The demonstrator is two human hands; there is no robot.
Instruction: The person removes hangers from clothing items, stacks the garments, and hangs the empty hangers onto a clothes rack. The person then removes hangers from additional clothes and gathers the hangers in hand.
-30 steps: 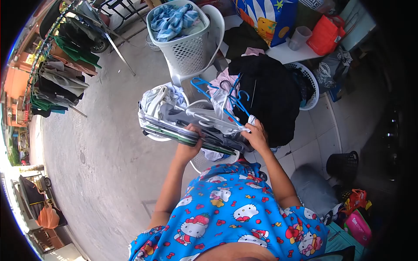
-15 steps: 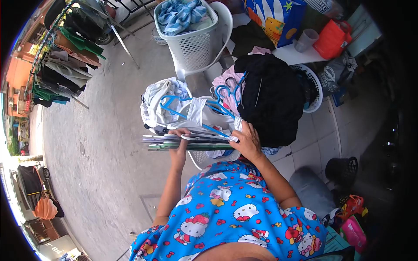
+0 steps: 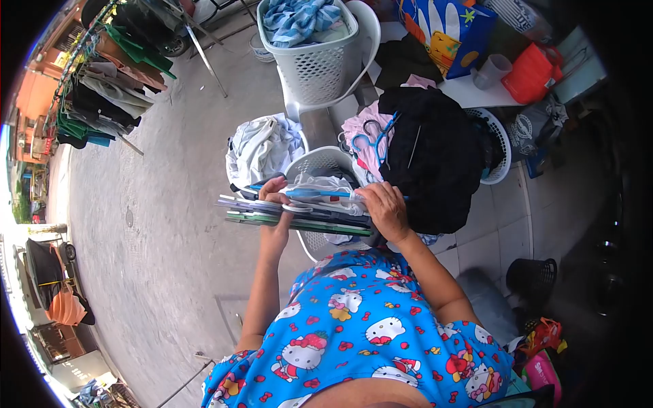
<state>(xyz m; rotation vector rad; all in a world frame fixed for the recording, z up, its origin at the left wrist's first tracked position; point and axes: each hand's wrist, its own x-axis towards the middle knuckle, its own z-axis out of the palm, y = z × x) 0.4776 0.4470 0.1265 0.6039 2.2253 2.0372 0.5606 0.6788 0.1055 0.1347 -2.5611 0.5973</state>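
Note:
A stack of hangers (image 3: 306,222), some green, grey and white, lies across in front of my body. My left hand (image 3: 275,197) is wrapped round its left part. At the right end of a blue hanger (image 3: 313,193) with a white garment (image 3: 323,183) on it, my right hand (image 3: 385,206) is closed on the garment's edge. This hanger lies just beyond the stack, roughly parallel to it. Behind it stands a white basket (image 3: 320,161) with clothes inside. More blue hangers (image 3: 373,144) rest on pink cloth (image 3: 367,126) beside a large black garment (image 3: 428,160).
White laundry (image 3: 265,153) is heaped at the left. A full basket (image 3: 309,68) stands on a white chair (image 3: 371,41) behind. Clothes hang on a rack (image 3: 102,88) at upper left. A red bag (image 3: 534,71) and a black basket (image 3: 530,275) are at the right.
The blue hanger with the white garment has come down from above the stack to lie along it. My hands have drawn nearer each other, and the stack has levelled out.

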